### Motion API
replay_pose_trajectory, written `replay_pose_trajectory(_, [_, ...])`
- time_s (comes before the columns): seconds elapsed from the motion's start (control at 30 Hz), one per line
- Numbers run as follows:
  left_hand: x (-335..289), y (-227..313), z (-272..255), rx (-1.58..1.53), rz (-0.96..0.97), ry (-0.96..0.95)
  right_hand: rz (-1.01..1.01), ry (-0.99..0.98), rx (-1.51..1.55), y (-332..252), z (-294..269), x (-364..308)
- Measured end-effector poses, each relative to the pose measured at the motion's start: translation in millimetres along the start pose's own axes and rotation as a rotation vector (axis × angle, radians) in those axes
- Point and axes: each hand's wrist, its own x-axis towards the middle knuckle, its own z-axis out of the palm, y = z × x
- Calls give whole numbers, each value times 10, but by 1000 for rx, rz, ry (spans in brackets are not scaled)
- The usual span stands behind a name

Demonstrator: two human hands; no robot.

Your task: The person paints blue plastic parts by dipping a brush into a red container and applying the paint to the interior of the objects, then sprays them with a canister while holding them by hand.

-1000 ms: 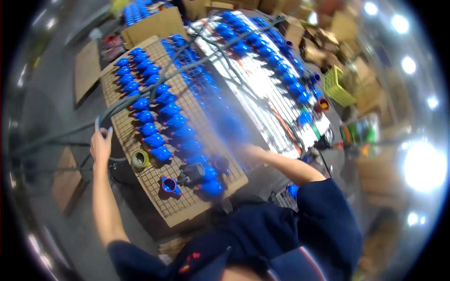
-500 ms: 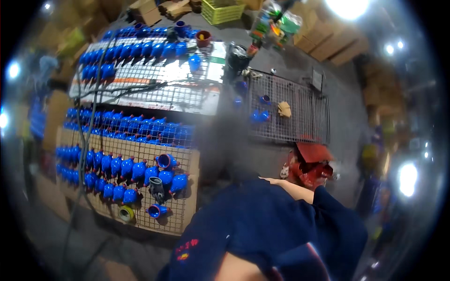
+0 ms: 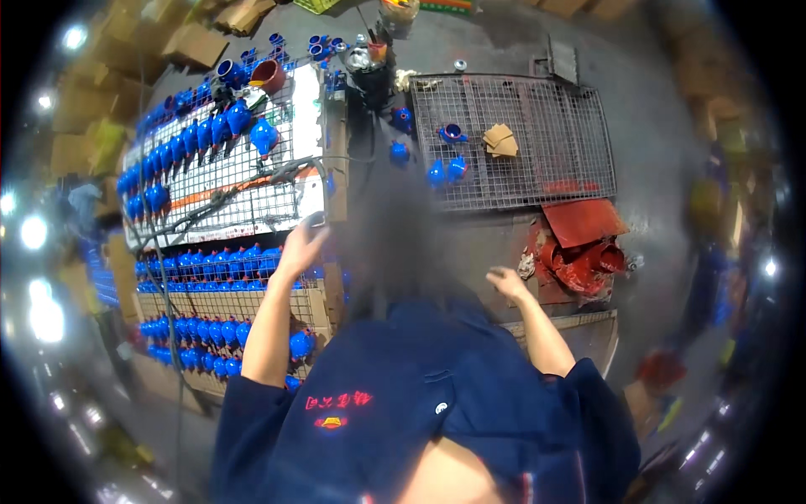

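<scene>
Your left hand (image 3: 302, 245) is at the near right corner of the white-topped rack (image 3: 307, 118), its thumb apart from its fingers (a small dark patch shows by the fingertips, too unclear to name). I cannot tell whether that hand touches the rack. Your right hand (image 3: 509, 284) is well to the right of the rack and nearer to you, fingers bent; I cannot tell whether they close on anything.

On the rack itself, a row of glossy blue pieces (image 3: 203, 134) runs along its left and far part, and one lone blue piece (image 3: 264, 136) sits by its right side. A dark red cup (image 3: 268, 76) stands at its far edge, and a dark cable (image 3: 281, 174) trails across its near half. Just on your side of the rack, left of your forearm, are the nearest blue rows (image 3: 220, 264), with further blue rows (image 3: 201, 330) beyond those toward you.

Just right of the rack's far corner is a black bucket (image 3: 369, 82). Farther right stands a grey wire table (image 3: 558, 139), bearing an open blue cup (image 3: 453, 133), two rounded blue pieces (image 3: 437, 174) and some tan squares (image 3: 501, 141). Well right of the rack and nearer to you, beside your right hand, a red sheet (image 3: 585, 222) lies over red-coated vessels (image 3: 579, 265). A dark blur (image 3: 395, 231) hides what lies between your hands.
</scene>
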Motion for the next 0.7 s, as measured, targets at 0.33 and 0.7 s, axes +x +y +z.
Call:
replay_pose_trajectory(0.33, [2555, 1633, -372, -142, 393, 125, -56, 178, 275, -1775, -842, 978])
replay_pose_trajectory(0.7, [4404, 2344, -1218, -206, 696, 612, -290, 304, 615, -3257, -685, 3124])
